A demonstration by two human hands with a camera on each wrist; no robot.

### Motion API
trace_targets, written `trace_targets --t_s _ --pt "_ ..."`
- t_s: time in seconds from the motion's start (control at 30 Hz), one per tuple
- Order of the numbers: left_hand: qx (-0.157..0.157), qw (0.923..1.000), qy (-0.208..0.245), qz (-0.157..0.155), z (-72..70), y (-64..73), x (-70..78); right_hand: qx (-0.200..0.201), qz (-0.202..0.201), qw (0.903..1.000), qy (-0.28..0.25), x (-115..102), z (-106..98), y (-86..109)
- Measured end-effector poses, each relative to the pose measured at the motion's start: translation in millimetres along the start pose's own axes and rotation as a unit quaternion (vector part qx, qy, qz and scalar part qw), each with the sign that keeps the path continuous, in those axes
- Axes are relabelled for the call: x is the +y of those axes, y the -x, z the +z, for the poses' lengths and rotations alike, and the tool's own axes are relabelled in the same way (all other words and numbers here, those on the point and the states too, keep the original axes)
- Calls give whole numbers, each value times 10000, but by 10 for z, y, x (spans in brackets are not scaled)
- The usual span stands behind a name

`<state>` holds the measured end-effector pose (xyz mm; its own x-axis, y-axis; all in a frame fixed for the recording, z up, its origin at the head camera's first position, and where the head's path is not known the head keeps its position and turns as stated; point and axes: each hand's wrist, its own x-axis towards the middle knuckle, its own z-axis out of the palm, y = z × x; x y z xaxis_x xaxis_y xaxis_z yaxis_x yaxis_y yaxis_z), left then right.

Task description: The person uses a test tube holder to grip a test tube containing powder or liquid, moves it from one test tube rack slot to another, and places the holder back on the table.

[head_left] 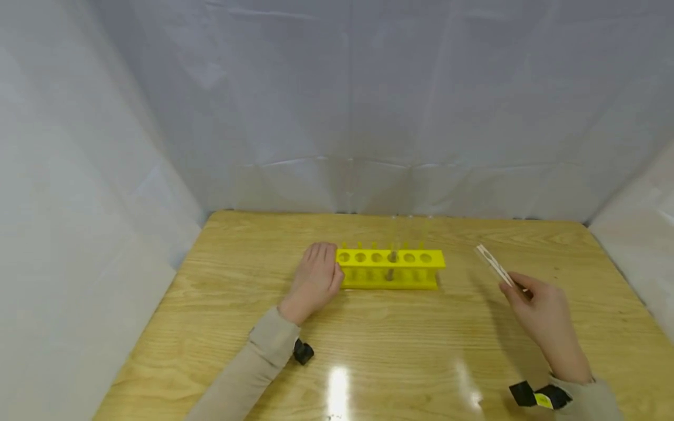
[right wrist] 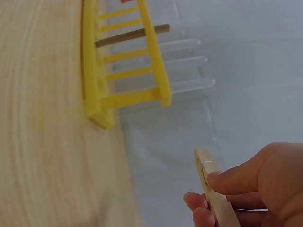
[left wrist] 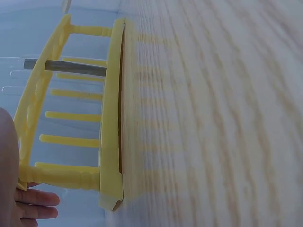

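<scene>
My left hand [head_left: 316, 275] grips the left end of a yellow test tube rack [head_left: 387, 285], thumb in front and fingers behind. The rack stands upright on the table. One tube in it has a dark grey-brown filling [right wrist: 132, 37] in its lower part. Clear test tubes [right wrist: 187, 87] stand upside down at the rack's back right, rounded ends up. Off to the right, my right hand [head_left: 542, 307] holds a wooden test tube clamp [head_left: 495, 266] above the table, pinched between thumb and fingers. The clamp points up and left toward the rack; its metal spring [right wrist: 203, 172] shows beside the thumb.
The wooden table [head_left: 400, 345] has its far edge a little behind the rack. Pale plastic sheeting [head_left: 347, 105] hangs behind the table and along both sides. Black wrist devices [head_left: 302, 352] sit at both sleeves.
</scene>
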<state>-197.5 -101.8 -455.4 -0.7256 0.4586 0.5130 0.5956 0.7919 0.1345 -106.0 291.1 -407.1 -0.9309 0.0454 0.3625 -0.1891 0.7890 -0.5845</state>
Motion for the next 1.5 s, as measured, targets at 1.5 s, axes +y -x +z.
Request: trace_targets --t_s 1.5 --pt "-105 9998 116 -96 -16 -14 15 919 1367 9863 117 774 450 224"
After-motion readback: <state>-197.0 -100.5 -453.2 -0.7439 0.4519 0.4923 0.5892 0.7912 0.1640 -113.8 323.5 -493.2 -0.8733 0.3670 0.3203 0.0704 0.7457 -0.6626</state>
